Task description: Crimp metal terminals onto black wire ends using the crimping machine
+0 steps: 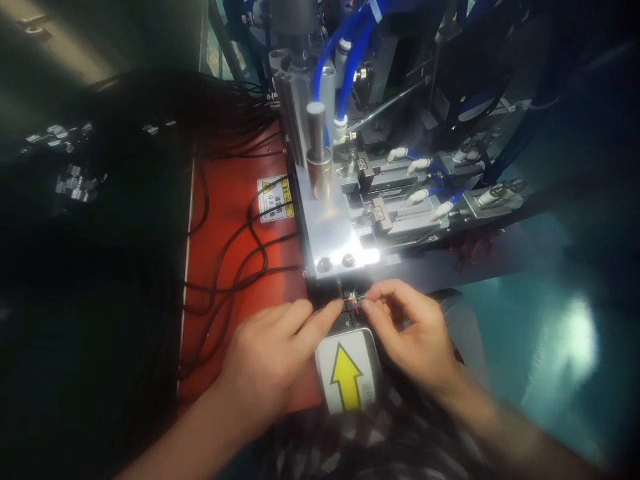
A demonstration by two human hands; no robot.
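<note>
My left hand (273, 353) pinches the end of a thin black cable (334, 308) between thumb and forefinger, just below the front edge of a metal machine plate (330, 233). My right hand (413, 330) pinches the small coloured wire strands (355, 299) sticking out of that cable end. Both hands meet above a white label with a yellow arrow (347, 370) pointing toward the machine.
Several black cables (235, 260) loop over an orange-red surface (225, 200) on the left, with a yellow warning sticker (275, 198). A steel cylinder post (319, 157), blue air hoses (350, 40) and clamps (400, 200) stand on the machine. Small metal parts (70, 177) lie far left.
</note>
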